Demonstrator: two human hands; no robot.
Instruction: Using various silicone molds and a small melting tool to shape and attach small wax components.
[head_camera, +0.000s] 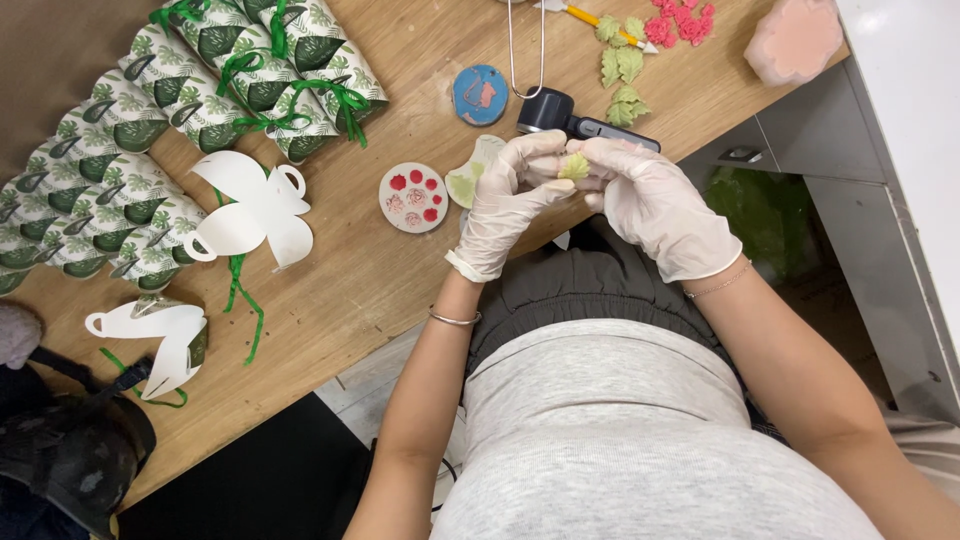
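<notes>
- Left hand (505, 200), in a white glove, fingers curled and pinching a small pale green leaf piece (574, 167).
- Right hand (650, 200), also gloved, closes on the same leaf from the other side; the fingertips of both meet.
- Both wrists are bent inward, above the wooden table (330, 290) edge.
- Just left of the leaf lies a pale mould (468, 178), then a round mould with red cavities (413, 197).
- Farther left stand leaf-print gift boxes (150, 120) with green ribbons.

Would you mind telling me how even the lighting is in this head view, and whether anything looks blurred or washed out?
Head view: light is soft and even on the wooden table, shadows faint; the gloved left hand and right hand are sharp around the small green leaf piece; the white surface at right looks washed out; the lower-left corner is dark.
</notes>
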